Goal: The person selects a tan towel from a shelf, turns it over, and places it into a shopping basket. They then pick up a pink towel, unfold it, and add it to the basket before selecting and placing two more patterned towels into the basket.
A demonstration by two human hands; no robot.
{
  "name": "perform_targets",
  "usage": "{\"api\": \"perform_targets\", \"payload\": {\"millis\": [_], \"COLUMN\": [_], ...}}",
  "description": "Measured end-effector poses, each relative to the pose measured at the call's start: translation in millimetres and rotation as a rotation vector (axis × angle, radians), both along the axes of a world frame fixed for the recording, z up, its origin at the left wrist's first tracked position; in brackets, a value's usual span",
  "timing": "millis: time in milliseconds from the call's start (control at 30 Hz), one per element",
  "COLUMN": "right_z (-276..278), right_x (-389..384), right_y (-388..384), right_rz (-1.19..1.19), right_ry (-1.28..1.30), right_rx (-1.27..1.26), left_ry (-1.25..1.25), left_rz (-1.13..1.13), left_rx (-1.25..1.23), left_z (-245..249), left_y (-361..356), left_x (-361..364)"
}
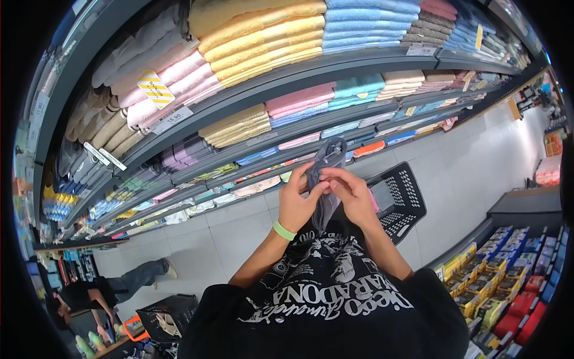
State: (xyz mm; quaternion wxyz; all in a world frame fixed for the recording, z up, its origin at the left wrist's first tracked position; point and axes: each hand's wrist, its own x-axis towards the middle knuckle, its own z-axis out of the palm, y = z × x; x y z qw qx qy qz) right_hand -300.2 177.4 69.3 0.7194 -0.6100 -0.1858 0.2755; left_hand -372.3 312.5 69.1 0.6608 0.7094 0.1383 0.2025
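A dark grey cloth [330, 157] hangs between my two hands, in front of my black printed shirt. My left hand [297, 198], with a green band on its wrist, grips the left edge of the cloth. On the other side, my right hand [351, 194] pinches it with thumb and fingertips, which meet those of my left hand. The lower end of the cloth dangles towards my shirt. Behind my right forearm, a black perforated basket [404, 200] stands on the floor, partly hidden.
Shelves [251, 70] of folded towels run across the top and left. Packaged goods [478, 278] fill a display at the lower right. At the lower left, another person [89, 294] bends near a dark basket [164, 320]. Grey floor tiles [460, 173] lie between the shelves and display.
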Motion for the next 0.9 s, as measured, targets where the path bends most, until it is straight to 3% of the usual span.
{"api": "perform_targets", "payload": {"millis": [100, 300, 367, 467, 633, 700, 733, 900], "right_z": [16, 13, 7, -14, -29, -36, -44, -38], "right_x": [16, 71, 74, 62, 29, 27, 26, 28], "right_y": [-5, -58, -79, -104, -129, -141, -150, -191], "right_rz": [0.087, -0.216, -0.188, -0.091, -0.38, -0.557, -0.608, -0.788], "right_ry": [0.054, -0.072, -0.003, 0.385, 0.541, 0.59, 0.598, 0.53], "right_rx": [0.043, 0.001, 0.026, 0.288, 0.204, 0.205, 0.228, 0.137], "left_ry": [0.096, 0.084, 0.082, 0.11, 0.309, 0.418, 0.486, 0.587], "left_rz": [0.011, -0.112, -0.166, -0.217, -0.417, -0.469, -0.634, -0.911], "left_rx": [-0.019, -0.305, -0.415, -0.551, -0.509, -0.71, -0.89, -0.679], "left_z": [-2, 11, 26, 17, -9, -16, -21, -31], "left_y": [4, 6, -6, -15, -46, -63, -67, -109], "left_x": [5, 29, 44, 68, 104, 114, 119, 125]}}
